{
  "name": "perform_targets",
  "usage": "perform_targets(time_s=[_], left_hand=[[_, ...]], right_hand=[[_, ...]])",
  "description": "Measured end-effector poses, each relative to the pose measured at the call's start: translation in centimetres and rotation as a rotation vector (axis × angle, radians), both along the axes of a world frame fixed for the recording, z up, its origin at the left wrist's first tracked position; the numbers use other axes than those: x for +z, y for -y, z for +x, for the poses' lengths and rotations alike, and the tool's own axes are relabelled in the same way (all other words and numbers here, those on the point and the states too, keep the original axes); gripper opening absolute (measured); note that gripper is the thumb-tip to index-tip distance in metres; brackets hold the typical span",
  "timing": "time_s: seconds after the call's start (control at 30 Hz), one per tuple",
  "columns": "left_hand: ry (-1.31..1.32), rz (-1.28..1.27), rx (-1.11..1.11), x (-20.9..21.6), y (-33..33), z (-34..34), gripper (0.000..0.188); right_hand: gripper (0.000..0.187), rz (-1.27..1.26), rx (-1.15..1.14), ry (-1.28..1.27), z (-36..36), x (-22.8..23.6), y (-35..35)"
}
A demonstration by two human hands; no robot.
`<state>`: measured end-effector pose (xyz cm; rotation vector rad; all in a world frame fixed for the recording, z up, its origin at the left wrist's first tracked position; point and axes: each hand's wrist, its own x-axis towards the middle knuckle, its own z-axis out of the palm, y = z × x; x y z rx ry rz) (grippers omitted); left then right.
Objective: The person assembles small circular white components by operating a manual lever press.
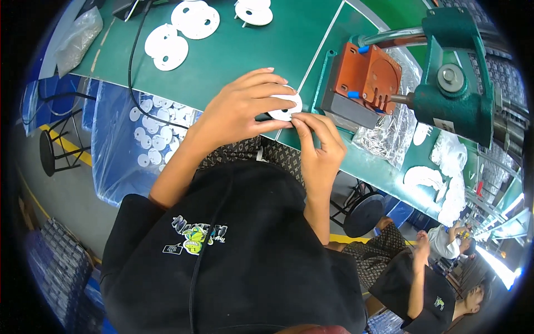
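Observation:
A small white round disc (289,111) with a dark hole sits between my hands, just above the near edge of the green table. My left hand (242,106) lies over its left side, fingers curved across its face and thumb beneath. At the lower right rim, my right hand (321,142) pinches the disc between thumb and fingers. My left fingers and thumb hide part of the disc. Right of my hands stands an orange-red fixture block (367,78) on a dark base, in front of a green hand press (453,78).
More white discs (194,19) lie in overlapping pairs at the far left of the table. A blue-lined bin (114,158) of discs stands below its edge. A bag of metal pins (384,139), white parts (425,178) and a black cable (132,61) are near; a co-worker (411,278) sits at right.

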<state>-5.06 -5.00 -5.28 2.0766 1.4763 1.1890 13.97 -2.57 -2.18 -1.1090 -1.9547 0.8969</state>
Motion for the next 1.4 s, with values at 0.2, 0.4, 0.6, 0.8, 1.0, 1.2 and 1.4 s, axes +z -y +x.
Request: perform_targets(time_s=[0.2, 0.4, 0.6, 0.8, 1.0, 1.2, 1.4], left_hand=[[0.011, 0.014, -0.007, 0.1, -0.1, 0.2, 0.033], [0.007, 0.012, -0.022, 0.1, -0.1, 0.0, 0.032], [0.022, -0.010, -0.022, 0.0, -0.1, 0.0, 0.032], [0.001, 0.017, -0.033, 0.1, -0.4, 0.1, 0.028], [-0.001, -0.035, -0.038, 0.6, -0.5, -0.6, 0.036], [0.017, -0.141, 0.046, -0.2, -0.4, -0.2, 0.043], [0.025, -0.071, -0.012, 0.5, -0.7, -0.2, 0.047]], right_hand=[[0.011, 0.134, 0.092, 0.101, 0.0, 0.1, -0.7], [0.012, 0.134, 0.146, 0.096, 0.2, 0.4, -1.1], [0.012, 0.084, 0.158, 0.070, 0.1, 0.5, -1.2], [0.017, 0.131, 0.238, 0.176, 0.4, 1.3, -1.5], [0.016, 0.249, 0.430, 0.383, -1.4, 4.6, -3.2], [0.022, 0.153, 0.516, 0.446, -2.6, 4.4, -3.3], [0.011, -0.073, 0.225, 0.236, -0.9, 4.0, -3.1]])
